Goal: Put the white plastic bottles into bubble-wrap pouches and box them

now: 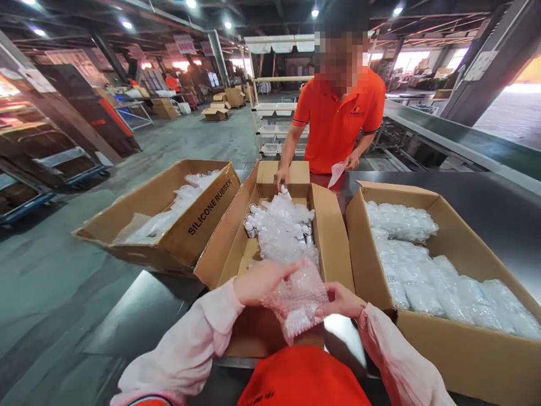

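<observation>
Between my two hands is a pinkish bubble wrap bag (298, 301), held over the near end of the middle cardboard box (333, 231). My left hand (264, 282) grips its left and upper side, fingers stretched over it. On the right edge, my right hand (342, 301) pinches the wrap between thumb and fingers. Whatever is inside the bag is blurred. Beyond the hands, the middle box holds a pile of clear bubble wrap bags (279, 225) and several small white bottles (250, 225).
Across the table a person in an orange shirt (338, 124) reaches into the middle box and holds a small bag. The left box (211, 214) contains plastic wrap. Rows of wrapped packs (414, 276) lie in the right box (465, 349). A conveyor (460, 141) runs behind.
</observation>
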Demonstrator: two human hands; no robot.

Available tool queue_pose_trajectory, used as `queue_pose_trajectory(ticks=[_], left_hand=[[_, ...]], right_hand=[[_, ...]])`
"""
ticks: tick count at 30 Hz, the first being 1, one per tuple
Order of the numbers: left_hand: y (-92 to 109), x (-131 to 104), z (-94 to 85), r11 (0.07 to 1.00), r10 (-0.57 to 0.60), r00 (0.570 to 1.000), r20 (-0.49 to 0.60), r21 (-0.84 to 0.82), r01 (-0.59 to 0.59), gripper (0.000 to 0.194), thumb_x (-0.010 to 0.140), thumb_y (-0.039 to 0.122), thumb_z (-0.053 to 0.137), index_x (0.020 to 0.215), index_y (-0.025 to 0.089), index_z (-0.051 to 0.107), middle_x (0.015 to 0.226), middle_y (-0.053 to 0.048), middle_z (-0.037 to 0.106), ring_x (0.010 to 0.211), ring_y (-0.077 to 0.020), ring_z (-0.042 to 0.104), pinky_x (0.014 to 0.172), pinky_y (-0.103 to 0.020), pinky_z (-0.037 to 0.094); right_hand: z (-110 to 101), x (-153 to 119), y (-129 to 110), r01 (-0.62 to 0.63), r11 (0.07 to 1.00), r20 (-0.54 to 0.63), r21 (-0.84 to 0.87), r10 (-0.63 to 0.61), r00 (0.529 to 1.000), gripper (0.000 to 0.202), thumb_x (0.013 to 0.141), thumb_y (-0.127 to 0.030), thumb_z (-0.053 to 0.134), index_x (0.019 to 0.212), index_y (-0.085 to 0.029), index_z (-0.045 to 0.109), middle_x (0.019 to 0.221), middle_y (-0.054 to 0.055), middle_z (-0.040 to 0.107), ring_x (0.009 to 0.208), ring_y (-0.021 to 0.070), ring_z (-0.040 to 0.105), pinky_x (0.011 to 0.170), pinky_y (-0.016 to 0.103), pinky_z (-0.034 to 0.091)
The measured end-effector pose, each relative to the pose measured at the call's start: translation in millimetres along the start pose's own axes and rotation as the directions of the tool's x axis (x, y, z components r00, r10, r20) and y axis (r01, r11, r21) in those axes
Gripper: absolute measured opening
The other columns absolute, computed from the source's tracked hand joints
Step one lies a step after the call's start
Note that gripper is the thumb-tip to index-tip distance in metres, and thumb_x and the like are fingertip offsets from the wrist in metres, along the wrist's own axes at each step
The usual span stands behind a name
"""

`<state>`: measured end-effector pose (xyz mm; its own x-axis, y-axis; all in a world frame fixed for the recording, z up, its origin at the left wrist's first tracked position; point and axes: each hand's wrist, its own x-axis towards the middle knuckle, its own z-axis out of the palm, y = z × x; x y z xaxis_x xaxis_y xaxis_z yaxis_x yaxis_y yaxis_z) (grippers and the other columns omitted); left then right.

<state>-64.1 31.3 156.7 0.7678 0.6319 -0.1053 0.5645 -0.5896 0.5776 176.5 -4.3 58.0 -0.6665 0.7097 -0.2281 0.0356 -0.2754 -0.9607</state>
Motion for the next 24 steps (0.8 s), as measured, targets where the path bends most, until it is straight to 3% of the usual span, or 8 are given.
queue_pose_trajectory(ticks=[3,7,8,11,14,16,19,24], left_hand=[[-10.7,-18.0,-22.4,0.955,-0.051,0.97,-0.237,-0.296,-0.023,0.087,0.066,0.041,0.073,0.142,0.026,0.034,0.103,-0.006,0.068,0.085,-0.0199,0.062,0.083,-0.032,0.047],[-36.0,-24.2,0.7,0.581,-0.359,0.703,-0.614,-0.736,-0.347,0.083,0.064,0.053,0.073,0.135,0.022,0.042,0.126,-0.013,0.054,0.094,-0.0184,0.06,0.088,-0.034,0.048],[-40.5,-21.7,14.3,0.47,-0.401,0.713,-0.575,-0.798,-0.379,0.086,0.06,0.057,0.075,0.132,0.02,0.045,0.127,-0.014,0.054,0.099,-0.0204,0.06,0.09,-0.035,0.047],[-43.2,-7.0,59.1,0.262,-0.325,0.911,-0.254,-0.95,-0.171,0.077,0.047,0.053,0.083,0.11,0.015,0.062,0.105,-0.012,0.065,0.094,-0.0223,0.062,0.089,-0.036,0.047],[-35.5,9.4,88.0,0.291,-0.325,0.94,-0.107,-0.957,-0.009,0.055,0.049,0.043,0.085,0.09,0.011,0.068,0.078,-0.007,0.068,0.072,-0.018,0.062,0.076,-0.034,0.051],[-31.8,15.4,93.0,0.354,-0.357,0.922,-0.151,-0.935,-0.016,0.047,0.053,0.045,0.082,0.082,0.01,0.069,0.076,-0.007,0.069,0.072,-0.0187,0.061,0.073,-0.034,0.051],[-31.2,13.8,87.1,0.501,-0.318,0.919,-0.234,-0.864,-0.047,0.043,0.061,0.048,0.076,0.086,0.013,0.071,0.09,-0.01,0.072,0.085,-0.0232,0.064,0.083,-0.038,0.051],[-29.2,-1.0,71.0,0.81,0.071,0.962,-0.264,-0.548,-0.209,0.06,0.063,0.039,0.078,0.117,0.019,0.063,0.117,-0.013,0.066,0.109,-0.0271,0.059,0.101,-0.04,0.042]], right_hand=[[5.7,-2.3,-12.6,0.11,0.994,-0.135,-0.017,-0.111,0.985,0.039,0.063,-0.046,0.077,0.082,-0.012,0.069,0.077,0.001,0.062,0.074,0.0148,0.057,0.073,0.029,0.046],[4.0,-5.0,-20.5,0.212,0.938,-0.304,-0.274,-0.294,0.906,0.032,0.073,-0.046,0.07,0.071,-0.014,0.07,0.084,0.004,0.063,0.08,0.0167,0.057,0.075,0.03,0.045],[3.7,-5.2,-19.5,0.214,0.924,-0.345,-0.317,-0.322,0.881,0.033,0.075,-0.047,0.068,0.069,-0.015,0.07,0.084,0.005,0.063,0.082,0.0172,0.057,0.077,0.03,0.045],[5.8,-5.5,-15.6,0.184,0.905,-0.418,-0.384,-0.348,0.839,0.041,0.079,-0.051,0.062,0.061,-0.015,0.067,0.083,0.006,0.064,0.082,0.0181,0.058,0.078,0.031,0.046],[12.4,-7.4,-17.1,0.176,0.891,-0.354,-0.418,-0.339,0.872,0.041,0.073,-0.054,0.067,0.086,-0.015,0.072,0.095,0.007,0.066,0.09,0.0218,0.06,0.083,0.034,0.048],[18.5,-10.1,-19.6,0.209,0.853,-0.284,-0.479,-0.376,0.882,0.054,0.067,-0.05,0.074,0.108,-0.017,0.067,0.11,0.009,0.065,0.102,0.0257,0.057,0.091,0.039,0.046],[28.9,-13.7,-17.1,0.179,0.854,-0.295,-0.488,-0.354,0.887,0.04,0.07,-0.044,0.072,0.1,-0.017,0.069,0.1,0.009,0.069,0.092,0.0232,0.061,0.085,0.038,0.05],[40.3,-7.5,9.2,-0.019,0.992,-0.414,0.127,0.07,0.908,0.048,0.072,-0.055,0.061,0.096,-0.013,0.066,0.051,0.0,0.059,0.039,0.0108,0.049,0.033,0.019,0.037]])
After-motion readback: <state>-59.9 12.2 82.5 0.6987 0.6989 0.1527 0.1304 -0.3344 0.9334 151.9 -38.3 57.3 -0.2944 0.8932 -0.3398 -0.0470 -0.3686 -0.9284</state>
